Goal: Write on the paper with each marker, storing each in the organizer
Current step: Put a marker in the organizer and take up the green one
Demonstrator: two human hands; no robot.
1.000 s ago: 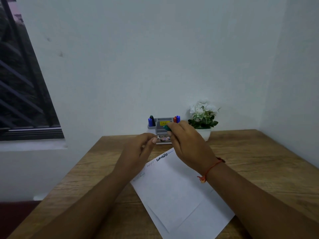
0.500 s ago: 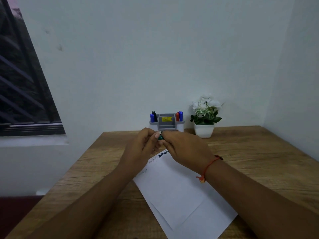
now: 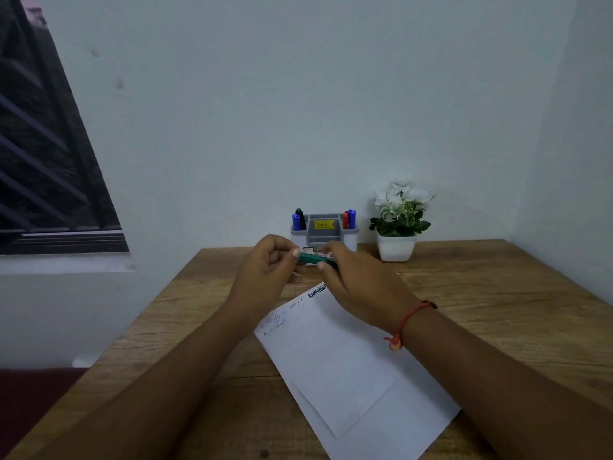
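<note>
A green marker [image 3: 315, 258] lies level between my two hands above the far end of the white paper [image 3: 348, 366]. My left hand [image 3: 265, 273] pinches its left end, the cap side, and my right hand [image 3: 358, 280] grips its barrel. Whether the cap is on or off is hidden by my fingers. The paper lies slanted on the wooden table [image 3: 497, 293] with a few lines of writing near its far edge. Behind my hands stands the grey organizer [image 3: 323, 232], with a blue and a dark marker [image 3: 298, 220] in its left cup and a red and a blue marker [image 3: 349, 219] in its right cup.
A white pot of white flowers [image 3: 398, 224] stands right of the organizer by the wall. A dark barred window [image 3: 43, 161] is at the left. The table's left edge runs diagonally from the organizer down toward me.
My right hand brought the green marker back from the organizer toward me. My left hand came up to meet it and took hold of its left end.
</note>
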